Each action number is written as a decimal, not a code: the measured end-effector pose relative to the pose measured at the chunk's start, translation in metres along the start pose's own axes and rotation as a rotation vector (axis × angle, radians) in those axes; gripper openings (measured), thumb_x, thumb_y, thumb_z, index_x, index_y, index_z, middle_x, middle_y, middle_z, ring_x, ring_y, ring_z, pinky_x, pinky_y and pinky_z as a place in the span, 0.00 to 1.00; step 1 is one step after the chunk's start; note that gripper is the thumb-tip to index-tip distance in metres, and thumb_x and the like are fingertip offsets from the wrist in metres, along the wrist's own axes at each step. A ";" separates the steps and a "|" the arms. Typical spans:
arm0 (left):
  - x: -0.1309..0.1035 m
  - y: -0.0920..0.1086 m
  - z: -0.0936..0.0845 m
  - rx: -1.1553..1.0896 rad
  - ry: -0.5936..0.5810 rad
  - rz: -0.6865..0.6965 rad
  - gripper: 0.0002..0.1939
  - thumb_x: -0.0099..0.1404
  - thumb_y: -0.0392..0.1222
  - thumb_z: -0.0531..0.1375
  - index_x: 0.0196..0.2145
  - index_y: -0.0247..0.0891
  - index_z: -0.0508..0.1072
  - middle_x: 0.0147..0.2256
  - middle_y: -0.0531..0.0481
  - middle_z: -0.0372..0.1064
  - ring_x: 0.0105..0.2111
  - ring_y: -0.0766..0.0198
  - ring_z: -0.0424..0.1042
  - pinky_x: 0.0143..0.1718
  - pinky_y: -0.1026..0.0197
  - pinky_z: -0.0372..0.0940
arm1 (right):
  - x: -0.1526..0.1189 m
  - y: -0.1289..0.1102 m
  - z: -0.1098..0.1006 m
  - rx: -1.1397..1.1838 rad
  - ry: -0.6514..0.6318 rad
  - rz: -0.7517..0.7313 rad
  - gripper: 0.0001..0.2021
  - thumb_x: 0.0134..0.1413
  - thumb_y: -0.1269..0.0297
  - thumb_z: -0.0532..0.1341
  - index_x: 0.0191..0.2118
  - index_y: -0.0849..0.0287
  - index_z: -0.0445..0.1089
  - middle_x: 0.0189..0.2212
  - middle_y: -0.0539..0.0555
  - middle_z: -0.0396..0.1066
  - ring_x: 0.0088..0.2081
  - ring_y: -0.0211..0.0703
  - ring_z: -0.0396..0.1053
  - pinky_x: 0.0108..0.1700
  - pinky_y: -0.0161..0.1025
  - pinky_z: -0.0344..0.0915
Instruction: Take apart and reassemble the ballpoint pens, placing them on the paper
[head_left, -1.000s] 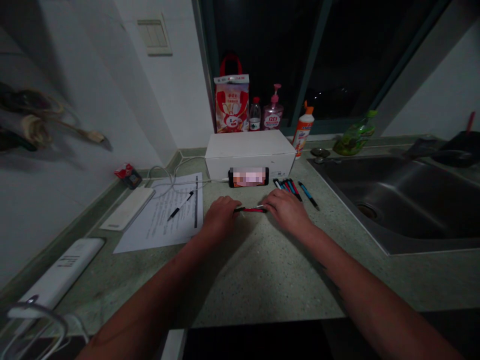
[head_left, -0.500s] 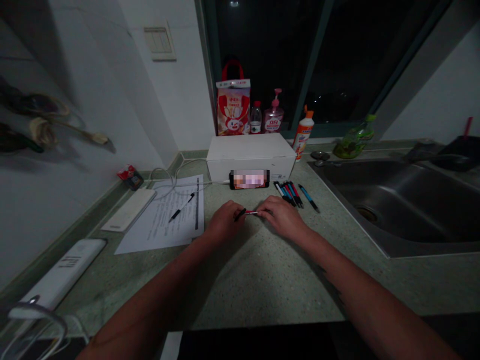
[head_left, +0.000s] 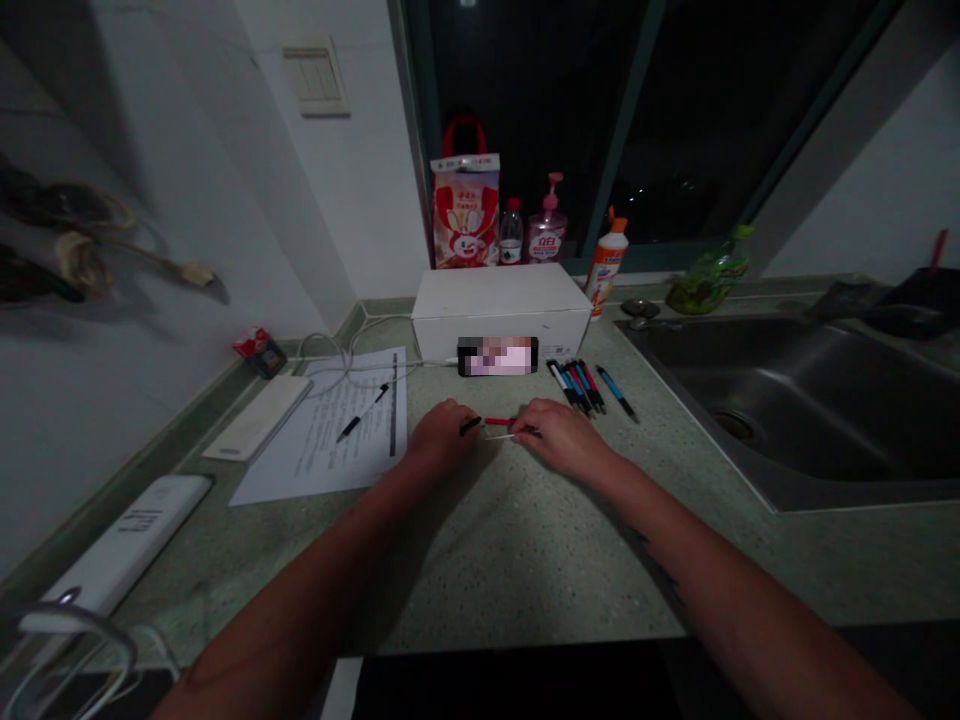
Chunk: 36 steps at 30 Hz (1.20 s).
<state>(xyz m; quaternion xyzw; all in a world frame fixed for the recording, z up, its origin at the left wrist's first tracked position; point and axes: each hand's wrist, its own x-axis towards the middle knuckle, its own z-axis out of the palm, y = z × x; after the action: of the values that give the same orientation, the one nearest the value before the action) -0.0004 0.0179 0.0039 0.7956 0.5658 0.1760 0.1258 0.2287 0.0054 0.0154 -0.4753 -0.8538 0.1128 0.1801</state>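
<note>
My left hand [head_left: 442, 438] is closed on a short black pen piece [head_left: 470, 426] just above the counter. Opposite it, my right hand [head_left: 560, 434] pinches a red pen barrel [head_left: 498, 421]. A thin whitish stick [head_left: 501, 437], perhaps a refill, juts from under the right fingers toward the left hand. A small gap separates the black piece from the red barrel. Beyond the right hand lies a bunch of several pens [head_left: 576, 386] in blue, red, white and black, with a single blue pen [head_left: 617, 393] beside it.
A phone [head_left: 497, 357] leans on a white box [head_left: 501, 295]. At left, a black-and-clear pen [head_left: 363, 412] lies on a printed sheet [head_left: 322, 455], near a white slab [head_left: 259, 418] and cables. A steel sink [head_left: 772, 495] is at right; bottles stand behind the box.
The black piece and the red barrel, touching or nearly so before, are now apart. My left hand has shifted slightly left, and the thin whitish stick now shows separately below the barrel.
</note>
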 end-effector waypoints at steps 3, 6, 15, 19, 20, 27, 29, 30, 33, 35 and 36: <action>0.000 0.001 -0.001 -0.059 0.034 -0.009 0.07 0.67 0.39 0.61 0.41 0.40 0.79 0.39 0.46 0.74 0.42 0.56 0.72 0.43 0.56 0.65 | 0.001 -0.003 0.001 0.015 0.040 0.001 0.06 0.62 0.65 0.66 0.44 0.56 0.78 0.40 0.56 0.76 0.45 0.49 0.73 0.47 0.43 0.66; -0.003 0.006 -0.002 -0.216 0.083 -0.013 0.11 0.65 0.38 0.63 0.46 0.42 0.77 0.42 0.48 0.77 0.42 0.57 0.74 0.45 0.56 0.67 | 0.001 -0.009 0.000 0.088 0.100 -0.020 0.09 0.65 0.64 0.63 0.49 0.55 0.76 0.43 0.56 0.75 0.46 0.48 0.72 0.47 0.43 0.66; -0.011 0.024 0.000 -0.519 0.093 0.069 0.09 0.62 0.39 0.64 0.41 0.41 0.77 0.37 0.48 0.79 0.36 0.58 0.76 0.40 0.56 0.70 | 0.001 -0.012 -0.001 0.237 0.140 -0.043 0.08 0.68 0.66 0.58 0.44 0.56 0.75 0.40 0.55 0.76 0.43 0.46 0.73 0.44 0.41 0.64; -0.007 0.020 0.000 -0.433 0.158 0.077 0.08 0.65 0.39 0.62 0.42 0.39 0.79 0.40 0.45 0.79 0.39 0.56 0.76 0.44 0.54 0.69 | 0.003 -0.005 -0.002 0.257 0.219 0.087 0.13 0.69 0.61 0.55 0.35 0.58 0.74 0.33 0.55 0.75 0.37 0.46 0.72 0.39 0.41 0.62; -0.006 0.019 0.001 -0.411 0.167 0.083 0.08 0.66 0.40 0.62 0.41 0.39 0.79 0.39 0.45 0.79 0.40 0.55 0.76 0.45 0.54 0.68 | 0.003 -0.003 -0.001 0.269 0.216 0.101 0.14 0.68 0.59 0.55 0.33 0.58 0.73 0.31 0.54 0.75 0.35 0.46 0.72 0.38 0.41 0.61; -0.003 0.019 0.000 -0.519 0.151 0.005 0.08 0.68 0.39 0.60 0.37 0.38 0.80 0.35 0.48 0.80 0.38 0.58 0.77 0.43 0.58 0.67 | 0.003 0.002 0.006 0.437 0.271 0.115 0.11 0.61 0.56 0.60 0.37 0.57 0.74 0.33 0.55 0.76 0.36 0.47 0.73 0.40 0.42 0.65; -0.004 0.021 0.000 -0.555 0.152 -0.014 0.08 0.68 0.39 0.60 0.36 0.37 0.80 0.35 0.48 0.80 0.37 0.59 0.77 0.42 0.59 0.68 | 0.003 0.000 0.006 0.454 0.309 0.119 0.11 0.58 0.55 0.63 0.39 0.56 0.74 0.36 0.55 0.77 0.37 0.48 0.73 0.39 0.42 0.66; -0.004 0.022 0.000 -0.564 0.154 -0.017 0.08 0.68 0.39 0.61 0.37 0.37 0.80 0.35 0.48 0.80 0.37 0.59 0.77 0.42 0.59 0.68 | 0.003 -0.001 0.006 0.460 0.311 0.130 0.12 0.56 0.54 0.64 0.41 0.56 0.74 0.37 0.56 0.77 0.37 0.48 0.74 0.39 0.42 0.66; -0.004 0.024 0.000 -0.561 0.148 0.008 0.06 0.68 0.39 0.61 0.37 0.38 0.79 0.36 0.48 0.80 0.37 0.60 0.77 0.42 0.59 0.68 | 0.002 -0.004 0.006 0.499 0.206 0.173 0.14 0.61 0.50 0.60 0.38 0.56 0.74 0.33 0.54 0.78 0.31 0.46 0.73 0.36 0.41 0.66; -0.004 0.024 0.001 -0.539 0.145 0.027 0.06 0.67 0.39 0.62 0.37 0.38 0.79 0.37 0.48 0.80 0.37 0.60 0.77 0.42 0.59 0.69 | 0.002 -0.005 0.008 0.540 0.134 0.176 0.17 0.64 0.50 0.55 0.35 0.55 0.74 0.27 0.53 0.76 0.28 0.44 0.72 0.35 0.41 0.66; -0.004 0.024 0.002 -0.524 0.148 0.031 0.05 0.67 0.39 0.62 0.37 0.38 0.79 0.36 0.48 0.80 0.37 0.60 0.77 0.43 0.59 0.69 | 0.003 -0.005 0.008 0.559 0.132 0.163 0.17 0.64 0.50 0.55 0.35 0.55 0.74 0.27 0.52 0.76 0.28 0.44 0.72 0.35 0.41 0.66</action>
<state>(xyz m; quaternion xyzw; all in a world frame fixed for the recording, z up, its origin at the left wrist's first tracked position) 0.0202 0.0065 0.0115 0.7296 0.4963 0.3760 0.2828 0.2203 0.0050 0.0101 -0.4808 -0.7350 0.3263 0.3496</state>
